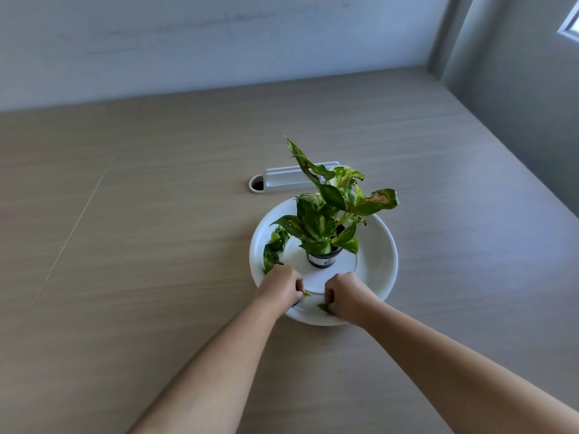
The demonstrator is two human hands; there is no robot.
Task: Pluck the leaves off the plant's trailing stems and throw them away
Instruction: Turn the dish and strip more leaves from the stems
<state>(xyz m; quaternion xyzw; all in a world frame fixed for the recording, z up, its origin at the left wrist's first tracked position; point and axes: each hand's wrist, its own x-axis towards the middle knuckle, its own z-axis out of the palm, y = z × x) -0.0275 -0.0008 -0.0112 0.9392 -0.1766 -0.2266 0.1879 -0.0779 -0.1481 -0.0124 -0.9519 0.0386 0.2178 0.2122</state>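
Note:
A small pothos plant (326, 214) with green and yellow leaves, some brown at the tips, stands in a dark pot (324, 260) in the middle of a wide white dish (376, 261). A trailing stem (274, 249) with leaves curls down the dish's left side to my left hand (280, 286), which is closed around its end; a bit of green shows at the fingers. My right hand (346, 296) is closed at the dish's front rim, pinching a small green leaf (322, 307). The two hands are a little apart.
The dish sits on a light wood-grain table (156, 245). Behind the plant a white cable-port cover (291, 178) with a dark hole is set into the table. A pale wall runs along the back and a grey wall stands at the right.

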